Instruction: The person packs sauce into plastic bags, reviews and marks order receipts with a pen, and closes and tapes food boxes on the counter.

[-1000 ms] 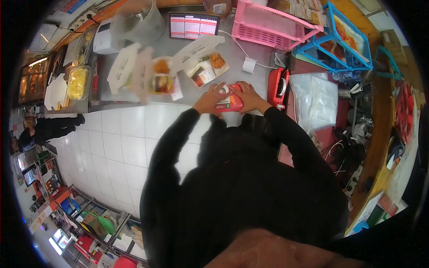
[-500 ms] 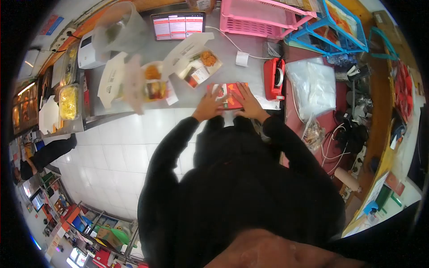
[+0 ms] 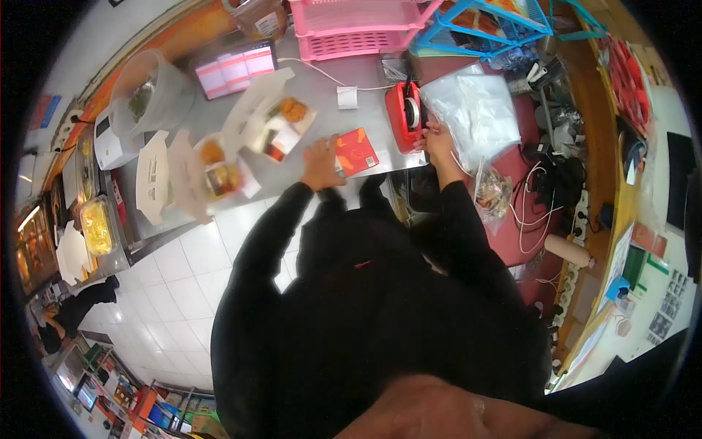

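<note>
A flat red box (image 3: 355,152) with orange shapes and a small printed code lies near the front edge of the metal counter. My left hand (image 3: 320,162) grips its left side. At the front end of the red tape dispenser (image 3: 399,117), my right hand (image 3: 439,144) has its fingers pinched together; any tape between them is too small to make out. Left of the box stand open white food boxes: one (image 3: 272,130) has a fried piece and a packet inside, and another (image 3: 219,172) has similar food. A white paper slip (image 3: 347,97) lies behind the red box.
Clear plastic bags (image 3: 475,110) lie right of the dispenser. Behind are a tablet (image 3: 235,69), a pink basket (image 3: 358,40) and a blue rack (image 3: 475,29). A clear tub (image 3: 150,91) stands at the left. Cables (image 3: 523,212) hang at the right; another person (image 3: 80,311) is far left.
My right hand has left the red box and moved right to the tape dispenser. My left hand has shifted to the box's left side. The view has turned to the right.
</note>
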Motion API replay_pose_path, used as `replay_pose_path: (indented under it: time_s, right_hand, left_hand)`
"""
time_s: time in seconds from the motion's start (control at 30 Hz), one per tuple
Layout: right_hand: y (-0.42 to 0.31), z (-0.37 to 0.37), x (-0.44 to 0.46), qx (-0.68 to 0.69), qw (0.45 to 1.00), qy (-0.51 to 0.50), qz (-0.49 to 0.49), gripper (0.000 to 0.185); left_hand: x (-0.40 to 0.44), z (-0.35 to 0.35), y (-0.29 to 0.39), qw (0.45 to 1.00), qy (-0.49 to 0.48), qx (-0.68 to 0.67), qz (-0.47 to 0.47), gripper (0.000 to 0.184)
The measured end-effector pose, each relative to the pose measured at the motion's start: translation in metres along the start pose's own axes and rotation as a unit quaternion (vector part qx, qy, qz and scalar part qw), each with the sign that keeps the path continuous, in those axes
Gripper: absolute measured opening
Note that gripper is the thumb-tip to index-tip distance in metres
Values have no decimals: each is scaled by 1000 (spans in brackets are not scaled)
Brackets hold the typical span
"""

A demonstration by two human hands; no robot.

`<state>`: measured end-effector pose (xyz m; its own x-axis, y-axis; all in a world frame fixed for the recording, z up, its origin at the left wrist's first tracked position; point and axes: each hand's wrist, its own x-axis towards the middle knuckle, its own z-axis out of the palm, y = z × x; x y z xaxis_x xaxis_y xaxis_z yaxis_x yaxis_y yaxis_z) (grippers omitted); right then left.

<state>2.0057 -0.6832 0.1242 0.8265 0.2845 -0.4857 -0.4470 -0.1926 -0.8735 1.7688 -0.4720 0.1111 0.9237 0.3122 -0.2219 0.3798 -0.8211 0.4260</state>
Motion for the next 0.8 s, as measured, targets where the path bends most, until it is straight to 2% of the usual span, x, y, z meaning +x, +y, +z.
replay_pose_path:
  time_s: [0.03,0.13,0.23,0.33,0.53,0.6,0.63,0.67,0.7,0.73,0.77,0.8]
  right_hand:
    - [1,-7,13,17,997,-19,75,15]
    - [-2,-11,28,48,989,-53,130,24]
    - [0,-22,-20,-89,996,25,-3,29]
    - [18,-39,-56,-144,988,-12,61,28]
    - [47,-50,-59,-306,950,-41,47,31]
    - [46,-51,-58,-368,926,-70,38,31]
    - [17,-22,-81,-342,935,-94,-3,29]
    - [41,-10,-73,-247,957,-146,-32,25]
    - [1,29,-105,-222,960,-165,-52,22]
    - [-20,55,-121,-236,951,-186,-80,22]
    - [-4,69,-113,-242,947,-167,-130,35]
    - [6,68,-108,-305,937,-129,-115,40]
  left_hand:
    - [3,-1,0,1000,-2,-9,0,117]
    - [5,-5,-1,1000,-19,-17,-3,114]
    - [5,-2,-1,1000,-8,9,-4,113]
    - [2,-1,3,1000,7,15,-6,113]
    - [12,-17,18,991,-28,-73,-108,111]
    - [10,-25,26,991,7,-69,-113,112]
    - [8,-27,33,990,22,-70,-120,112]
    - [4,-31,43,988,43,-75,-125,112]
    - [0,-38,54,987,61,-78,-127,113]
    - [0,-44,61,985,84,-79,-125,113]
    - [1,-45,65,984,102,-85,-122,112]
    - [1,-46,68,981,120,-91,-119,112]
